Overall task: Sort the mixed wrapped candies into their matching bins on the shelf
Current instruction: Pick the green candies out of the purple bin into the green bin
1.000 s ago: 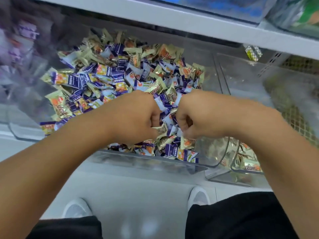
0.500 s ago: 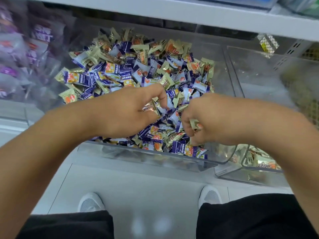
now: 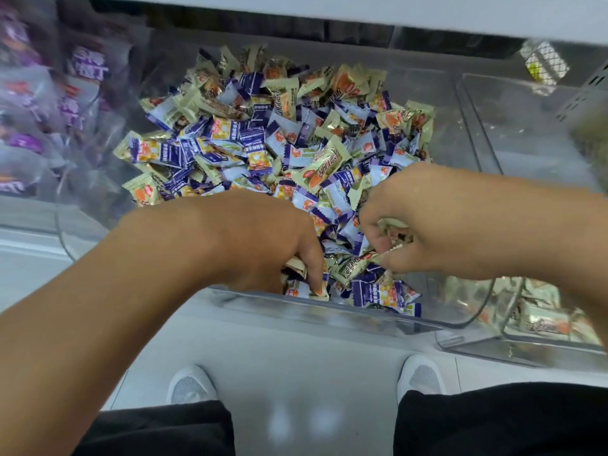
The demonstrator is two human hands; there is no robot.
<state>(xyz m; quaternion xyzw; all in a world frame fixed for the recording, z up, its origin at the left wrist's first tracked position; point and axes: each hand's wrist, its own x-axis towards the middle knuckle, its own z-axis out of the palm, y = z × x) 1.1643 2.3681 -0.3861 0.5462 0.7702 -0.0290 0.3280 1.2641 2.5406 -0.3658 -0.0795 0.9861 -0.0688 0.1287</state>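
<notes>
Both hands dig at the clear bin's (image 3: 329, 311) front edge in the mixed purple and cream candies (image 3: 279, 139): left hand (image 3: 263, 245) pinches cream wrappers, right hand (image 3: 427, 225) clutches several, likely collecting strays for the right-hand bin (image 3: 526, 347).

Bright even light, glare spots on near floor (image 3: 296, 422), far-left bags (image 3: 39, 103) motion-blurred, wide-angle bending at edges

- White shoes, one (image 3: 191, 385) at lower centre-left and one (image 3: 422, 375) at lower centre-right, stood on the pale floor (image 3: 312, 373).
- Black trouser legs (image 3: 500, 419) filled the bottom edge of the frame.
- A small yellow-and-white checked tag (image 3: 544, 62) appeared blurred at upper right.
</notes>
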